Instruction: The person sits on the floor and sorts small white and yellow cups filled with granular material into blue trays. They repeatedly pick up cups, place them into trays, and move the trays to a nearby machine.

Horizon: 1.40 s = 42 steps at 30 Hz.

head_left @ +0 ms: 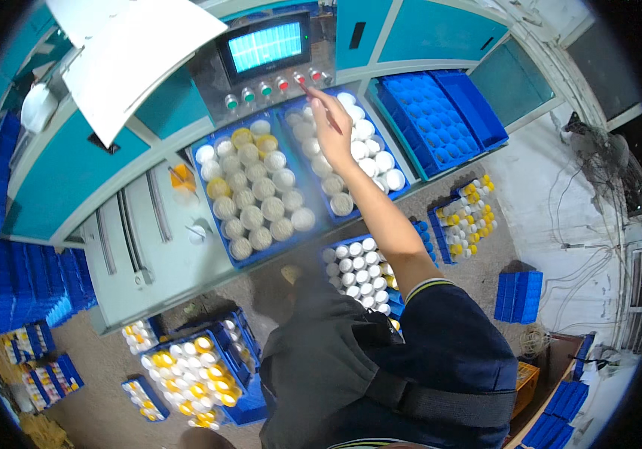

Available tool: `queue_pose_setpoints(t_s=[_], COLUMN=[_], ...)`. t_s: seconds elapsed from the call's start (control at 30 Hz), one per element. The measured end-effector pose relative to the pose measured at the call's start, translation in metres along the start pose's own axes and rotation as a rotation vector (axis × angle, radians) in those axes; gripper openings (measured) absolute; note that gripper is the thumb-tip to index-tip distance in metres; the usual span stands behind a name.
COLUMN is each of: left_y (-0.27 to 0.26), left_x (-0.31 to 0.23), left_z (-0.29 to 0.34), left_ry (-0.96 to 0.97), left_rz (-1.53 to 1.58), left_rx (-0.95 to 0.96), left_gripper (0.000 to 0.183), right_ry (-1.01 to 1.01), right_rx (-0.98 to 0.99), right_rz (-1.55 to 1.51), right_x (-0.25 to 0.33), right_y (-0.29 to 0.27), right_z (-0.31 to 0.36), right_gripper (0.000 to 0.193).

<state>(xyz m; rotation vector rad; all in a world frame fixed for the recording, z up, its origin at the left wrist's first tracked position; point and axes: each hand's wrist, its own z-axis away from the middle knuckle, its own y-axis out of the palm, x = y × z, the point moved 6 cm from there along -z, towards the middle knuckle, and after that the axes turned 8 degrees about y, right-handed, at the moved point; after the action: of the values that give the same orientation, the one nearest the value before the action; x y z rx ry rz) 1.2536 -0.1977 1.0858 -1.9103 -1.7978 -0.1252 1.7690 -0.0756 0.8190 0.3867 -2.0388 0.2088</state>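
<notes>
Hands: your right hand point(334, 127), reaching over the worktop point(175, 262), forefinger extended, nothing seen in its grip; fingertip at a red button point(299, 78) on the control panel point(207, 84), contact uncertain from this angle. Your left hand: unseen, state untold.

Handling: press squarely with one fingertip, clear of neighbouring buttons; keep your forearm above the pieces.

Left blue tray point(240, 262): ribbed round pieces point(260, 237), whitish, some yellow.

Right blue tray point(366, 206): round white pieces point(384, 161).

Socketed blue tray point(433, 112), farther right: round hollows.

Floor crate point(250, 408), lower left: white and yellow pieces point(194, 367).
</notes>
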Motion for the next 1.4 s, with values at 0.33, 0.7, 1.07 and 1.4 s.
queue_pose_setpoints(t_s=[0.33,0.7,1.07,1.4], left_y=[0.248,0.305,0.299,0.312], left_x=[0.058,0.001,-0.003,0.025], left_z=[0.358,0.474,0.463,0.467], left_ry=[-1.025,-0.960,-0.936,-0.916], left_rz=[0.203,0.316,0.282,0.241], left_rx=[1.029,1.372,1.345,1.332], left_gripper=[0.063,0.084,0.085,0.090], right_ry=[-0.250,-0.236,-0.213,-0.217], right_rx=[-0.003,-0.120,-0.105,-0.047], right_rz=[0.297,0.285,0.296,0.343], right_x=[-0.048,-0.041,-0.047,-0.051], right_y=[0.048,0.014,0.017,0.023], right_z=[-0.071,-0.091,-0.088,-0.092], right_gripper=[0.018,0.016,0.016,0.016])
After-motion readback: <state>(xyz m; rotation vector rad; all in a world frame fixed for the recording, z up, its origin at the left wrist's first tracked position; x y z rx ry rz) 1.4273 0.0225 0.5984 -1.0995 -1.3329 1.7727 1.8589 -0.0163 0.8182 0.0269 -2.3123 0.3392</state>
